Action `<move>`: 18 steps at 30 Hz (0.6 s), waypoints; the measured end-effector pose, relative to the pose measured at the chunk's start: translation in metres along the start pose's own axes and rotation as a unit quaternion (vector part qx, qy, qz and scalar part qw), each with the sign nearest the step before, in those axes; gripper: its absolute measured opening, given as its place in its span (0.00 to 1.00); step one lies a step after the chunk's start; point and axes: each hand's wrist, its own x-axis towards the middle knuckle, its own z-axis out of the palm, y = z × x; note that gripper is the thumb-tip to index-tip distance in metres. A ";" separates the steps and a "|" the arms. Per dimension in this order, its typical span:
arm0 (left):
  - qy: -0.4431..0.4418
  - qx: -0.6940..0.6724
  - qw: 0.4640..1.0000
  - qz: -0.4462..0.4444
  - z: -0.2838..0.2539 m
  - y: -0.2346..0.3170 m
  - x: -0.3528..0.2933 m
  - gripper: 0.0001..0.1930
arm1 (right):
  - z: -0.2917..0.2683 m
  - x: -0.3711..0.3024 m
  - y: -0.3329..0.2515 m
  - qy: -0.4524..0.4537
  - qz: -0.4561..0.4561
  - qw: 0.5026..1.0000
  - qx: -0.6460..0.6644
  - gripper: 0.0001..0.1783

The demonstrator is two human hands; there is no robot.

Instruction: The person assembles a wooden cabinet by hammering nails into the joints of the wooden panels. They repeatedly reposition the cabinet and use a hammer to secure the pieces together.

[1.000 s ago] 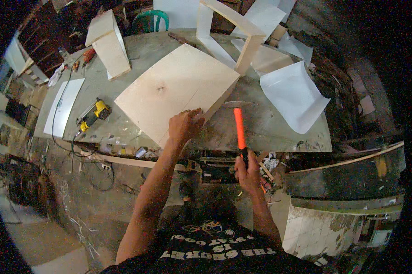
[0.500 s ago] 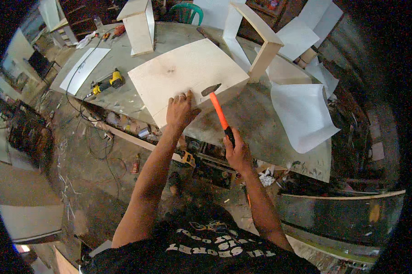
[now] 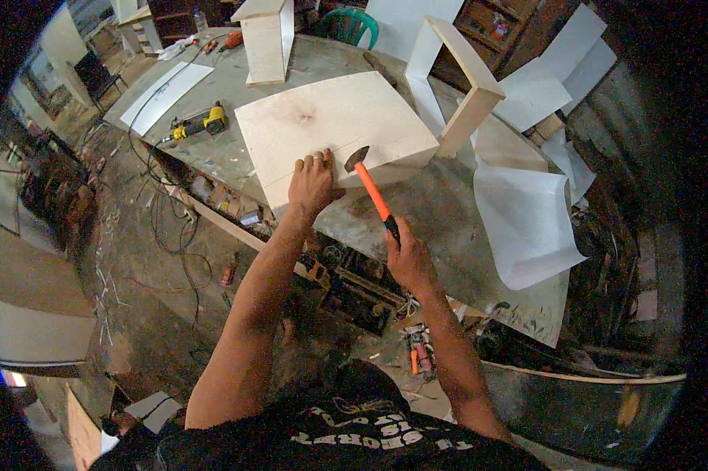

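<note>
On the worktable lies a pale wooden box (image 3: 307, 118) with its broad flat panel facing up. My left hand (image 3: 312, 185) rests on the panel near its front edge, fingers laid on the wood and a ring on one finger. My right hand (image 3: 410, 255) is wrapped around the black grip of a hammer (image 3: 373, 191) with an orange shaft. The dark hammer head is just right of my left fingertips, over the panel's front edge. Whether it touches the wood, I cannot tell. Any nail there is too small to make out.
On the table (image 3: 448, 235) lie a yellow-and-black power tool (image 3: 205, 121) with a cable and a white strip (image 3: 166, 96). A wooden frame (image 3: 473, 102), another upright wooden piece (image 3: 264, 51) and a curled white sheet (image 3: 523, 228) surround the box. Clutter fills the shelf below.
The whole view has shifted, putting the table's things farther right. The hammer head has come a little closer to my left fingers. My left hand stays on the panel.
</note>
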 end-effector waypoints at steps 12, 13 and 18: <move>-0.027 0.011 1.000 0.001 -0.001 0.000 0.000 0.57 | -0.013 0.011 -0.015 0.034 -0.063 0.997 0.031 0.20; -0.016 0.033 0.999 -0.003 -0.002 0.000 -0.001 0.58 | -0.013 0.011 -0.015 0.076 -0.092 0.991 0.053 0.20; -0.023 -0.036 0.999 -0.001 -0.008 0.000 0.000 0.54 | -0.015 0.008 -0.011 0.003 0.031 0.999 -0.022 0.19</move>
